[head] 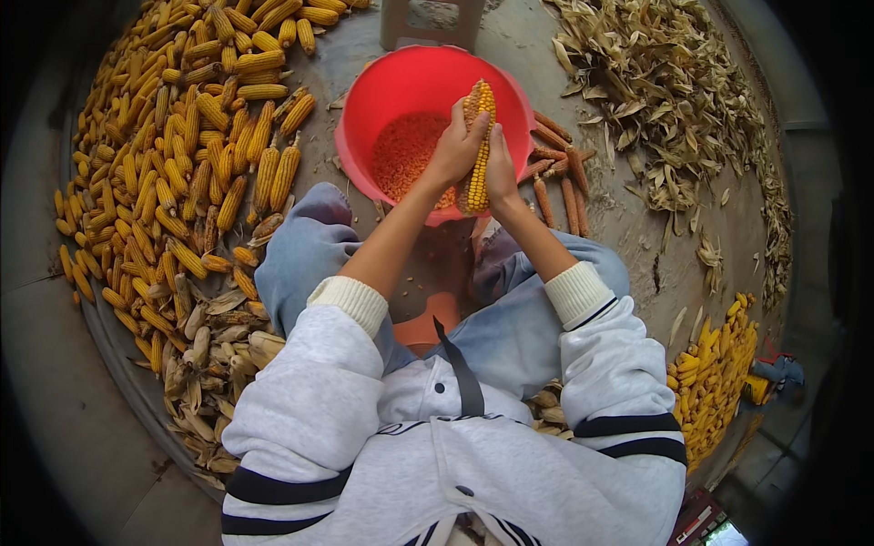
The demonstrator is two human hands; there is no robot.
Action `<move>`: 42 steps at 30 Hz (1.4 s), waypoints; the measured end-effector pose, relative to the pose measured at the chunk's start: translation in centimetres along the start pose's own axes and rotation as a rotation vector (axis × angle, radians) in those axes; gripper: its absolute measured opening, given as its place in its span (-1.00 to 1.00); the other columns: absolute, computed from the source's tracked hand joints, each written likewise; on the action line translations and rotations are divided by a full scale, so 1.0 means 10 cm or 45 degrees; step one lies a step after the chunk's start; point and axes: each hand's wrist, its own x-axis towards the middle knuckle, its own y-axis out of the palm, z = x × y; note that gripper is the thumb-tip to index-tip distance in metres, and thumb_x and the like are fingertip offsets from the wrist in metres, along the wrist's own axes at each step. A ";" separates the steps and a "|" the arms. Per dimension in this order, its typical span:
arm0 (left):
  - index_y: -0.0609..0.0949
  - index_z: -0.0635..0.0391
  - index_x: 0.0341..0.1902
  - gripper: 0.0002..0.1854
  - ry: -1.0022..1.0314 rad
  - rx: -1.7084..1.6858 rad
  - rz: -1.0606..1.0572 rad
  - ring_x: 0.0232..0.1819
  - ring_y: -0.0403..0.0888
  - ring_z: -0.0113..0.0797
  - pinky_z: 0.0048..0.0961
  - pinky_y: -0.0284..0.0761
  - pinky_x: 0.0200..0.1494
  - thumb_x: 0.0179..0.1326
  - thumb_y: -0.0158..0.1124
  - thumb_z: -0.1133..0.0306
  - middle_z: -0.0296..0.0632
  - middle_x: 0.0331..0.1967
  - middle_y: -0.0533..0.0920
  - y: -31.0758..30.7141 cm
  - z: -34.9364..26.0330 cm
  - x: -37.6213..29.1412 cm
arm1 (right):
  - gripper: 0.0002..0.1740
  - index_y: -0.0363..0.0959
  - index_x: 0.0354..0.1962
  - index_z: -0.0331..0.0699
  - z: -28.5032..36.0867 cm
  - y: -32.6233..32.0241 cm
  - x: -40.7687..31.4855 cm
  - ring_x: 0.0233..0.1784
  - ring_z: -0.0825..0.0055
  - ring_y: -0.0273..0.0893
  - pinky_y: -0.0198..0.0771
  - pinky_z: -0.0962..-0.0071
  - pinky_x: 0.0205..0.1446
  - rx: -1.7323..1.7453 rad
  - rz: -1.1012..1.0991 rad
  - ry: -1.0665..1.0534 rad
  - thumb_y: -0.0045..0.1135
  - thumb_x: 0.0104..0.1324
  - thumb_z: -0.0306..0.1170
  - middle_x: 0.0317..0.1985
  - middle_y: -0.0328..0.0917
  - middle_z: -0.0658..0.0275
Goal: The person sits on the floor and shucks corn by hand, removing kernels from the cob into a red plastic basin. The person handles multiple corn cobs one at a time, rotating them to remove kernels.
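Above the near right part of a red plastic basin (437,68), my left hand (459,147) and my right hand (503,167) are closed around an ear of corn (482,164). The ear is upright in the picture, its right side covered with yellow kernels. Its left side looks duller and partly stripped, and a second cob may be pressed against it; I cannot tell. Loose orange kernels (406,153) cover part of the basin's bottom. Bare reddish corncobs (570,198) lie on the ground against the basin's right side.
A large heap of corn ears (177,150) spreads at the left, with ears in husks (212,368) below it. Dry husks (655,102) lie at the upper right, more ears (710,375) at the lower right. A stool (430,37) stands beyond the basin.
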 end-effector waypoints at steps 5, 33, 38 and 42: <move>0.21 0.20 0.22 -0.47 0.172 0.014 -0.043 0.03 0.46 0.00 -0.28 0.32 0.06 0.36 -0.18 0.05 0.14 -0.03 0.48 -0.02 0.09 0.03 | -0.44 0.20 0.03 -0.36 0.01 -0.01 -0.03 -0.02 0.49 0.32 0.19 0.49 0.10 -0.182 -0.054 -0.070 -0.47 0.44 -0.03 -0.10 0.36 0.19; 0.39 0.34 0.09 -0.51 0.119 -0.250 -0.124 -0.07 0.48 -0.34 -0.45 0.35 0.02 0.36 -0.12 0.10 -0.09 -0.15 0.54 0.03 0.04 0.27 | -0.42 0.18 0.04 -0.38 0.13 0.05 -0.09 0.12 0.07 0.33 0.16 0.28 0.17 -0.510 -0.129 -0.171 -0.46 0.41 -0.02 -0.01 0.37 -0.12; 0.44 0.24 -0.09 -0.56 0.200 -0.223 -0.262 -0.37 0.52 -0.44 -0.50 0.46 -0.24 0.38 -0.20 0.07 -0.17 -0.35 0.56 -0.04 0.18 0.35 | -0.44 0.19 0.03 -0.38 0.01 0.07 -0.03 0.09 0.09 0.34 0.18 0.28 0.15 -0.462 -0.109 -0.252 -0.46 0.42 -0.05 -0.02 0.38 -0.11; 0.45 0.22 -0.15 -0.58 -0.081 -0.467 -0.184 -0.39 0.51 -0.44 -0.49 0.47 -0.27 0.38 -0.20 0.07 -0.17 -0.38 0.56 0.04 -0.17 0.28 | -0.48 0.18 0.03 -0.38 0.07 0.05 -0.02 0.06 0.06 0.36 0.20 0.25 0.11 -0.511 -0.101 -0.291 -0.44 0.42 -0.08 -0.06 0.40 -0.12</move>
